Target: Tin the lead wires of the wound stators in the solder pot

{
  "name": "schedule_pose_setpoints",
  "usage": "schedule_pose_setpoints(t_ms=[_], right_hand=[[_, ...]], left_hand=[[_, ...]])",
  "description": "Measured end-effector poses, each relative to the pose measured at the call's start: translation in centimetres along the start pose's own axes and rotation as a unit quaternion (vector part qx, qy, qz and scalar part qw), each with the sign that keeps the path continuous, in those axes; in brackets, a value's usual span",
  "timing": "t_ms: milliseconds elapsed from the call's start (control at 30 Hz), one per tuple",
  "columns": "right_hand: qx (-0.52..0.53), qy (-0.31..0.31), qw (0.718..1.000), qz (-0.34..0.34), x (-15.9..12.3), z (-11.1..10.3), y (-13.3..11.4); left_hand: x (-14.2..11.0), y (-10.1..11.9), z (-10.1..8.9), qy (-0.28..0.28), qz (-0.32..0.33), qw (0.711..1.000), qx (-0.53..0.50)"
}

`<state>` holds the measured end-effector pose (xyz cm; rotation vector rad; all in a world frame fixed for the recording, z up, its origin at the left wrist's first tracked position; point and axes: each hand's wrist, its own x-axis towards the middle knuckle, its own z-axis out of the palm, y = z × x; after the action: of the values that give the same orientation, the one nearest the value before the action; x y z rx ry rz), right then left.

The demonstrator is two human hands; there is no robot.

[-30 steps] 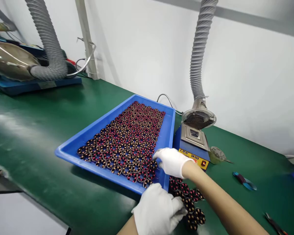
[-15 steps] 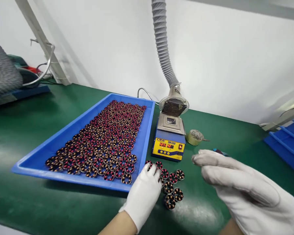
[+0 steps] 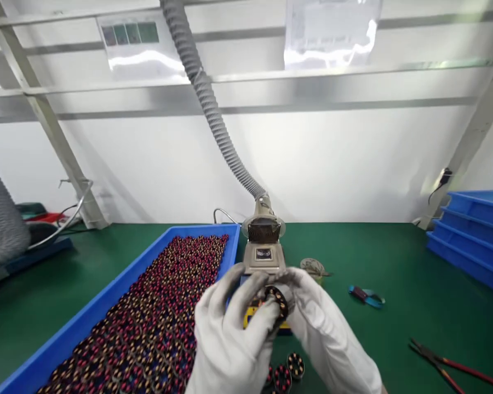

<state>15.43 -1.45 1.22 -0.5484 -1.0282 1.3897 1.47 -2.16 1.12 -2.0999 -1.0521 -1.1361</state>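
Observation:
My left hand (image 3: 234, 331), in a white glove, pinches a small round motor stator (image 3: 282, 306) between thumb and fingers. From the other side my gloved right hand (image 3: 322, 325) closes its fingers round the same stator, which is raised above the table and tilted. Below the hands, a few more stators (image 3: 296, 365) with copper-coloured or red tips lie on the green table. Behind the hands stands a blue and yellow solder pot (image 3: 264, 253) with a metal top, its front mostly covered by my fingers.
On the left, a blue tray (image 3: 127, 276) holds many stators. An extraction hose (image 3: 217, 109) hangs over the solder pot, with a small round tin (image 3: 312, 267) beside it. To the right are a teal strap (image 3: 366, 296), red-handled pliers (image 3: 437, 361) and stacked blue trays (image 3: 472, 241).
My left hand has left the loose stators beside the tray and come up with one. My right hand has moved left to meet it. The view has tilted upward.

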Motion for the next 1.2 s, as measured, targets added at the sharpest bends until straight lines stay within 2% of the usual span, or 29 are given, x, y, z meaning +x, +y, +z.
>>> schedule_pose_setpoints(t_ms=[67, 133, 200, 233, 300, 367, 433, 567, 700, 767, 900, 1000, 1100, 1200], right_hand=[[0.044, 0.004, 0.999, -0.009, 0.5, -0.4, 0.7], [0.036, 0.021, 0.998, -0.038, 0.7, -1.3, 1.3], [0.008, 0.016, 0.999, -0.048, 0.6, -2.2, 1.7], [-0.001, 0.007, 0.999, -0.051, 0.6, -2.4, 1.8], [-0.002, -0.016, 0.999, -0.038, 0.6, -2.4, 2.1], [0.009, -0.024, 1.0, -0.008, 0.7, -1.9, 2.4], [0.009, -0.014, 1.0, 0.008, 0.9, -1.2, 2.6], [-0.02, -0.004, 1.0, 0.005, 1.0, -0.3, 3.1], [0.005, -0.024, 0.999, 0.024, 0.8, -0.5, 3.1], [-0.019, -0.033, 0.999, -0.017, 0.7, -0.8, 2.6], [-0.158, -0.06, 0.98, -0.104, 0.4, -1.4, 1.4], [-0.22, -0.039, 0.963, -0.153, 0.2, -1.5, 1.4], [-0.121, -0.003, 0.974, -0.193, 0.3, -1.4, 1.9], [0.072, 0.037, 0.986, -0.144, 0.2, -1.4, 1.5]], left_hand=[[0.5, 0.6, 0.9, 0.06, -0.008, 0.998, -0.023], [0.4, 0.7, 1.6, 0.082, -0.071, 0.99, -0.088], [0.0, 0.3, 2.0, 0.049, -0.134, 0.976, -0.162], [-0.2, -0.1, 2.1, 0.006, -0.141, 0.971, -0.195], [-0.7, -1.0, 2.1, -0.079, -0.107, 0.96, -0.245], [-1.0, -2.0, 2.2, -0.103, -0.063, 0.951, -0.285], [-1.1, -2.7, 2.2, -0.066, -0.054, 0.955, -0.283], [-0.8, -2.9, 2.1, -0.008, -0.038, 0.983, -0.179], [-0.5, -2.6, 1.7, -0.016, -0.042, 0.974, -0.223], [-0.5, -2.6, 1.6, -0.026, -0.046, 0.97, -0.235], [-0.7, -2.6, 1.6, -0.046, -0.031, 0.975, -0.215], [-0.7, -2.4, 1.9, -0.016, -0.013, 0.98, -0.197], [-0.6, -2.1, 1.9, 0.012, 0.029, 0.988, -0.149], [-0.4, -2.2, 1.5, 0.019, 0.061, 0.992, -0.106]])
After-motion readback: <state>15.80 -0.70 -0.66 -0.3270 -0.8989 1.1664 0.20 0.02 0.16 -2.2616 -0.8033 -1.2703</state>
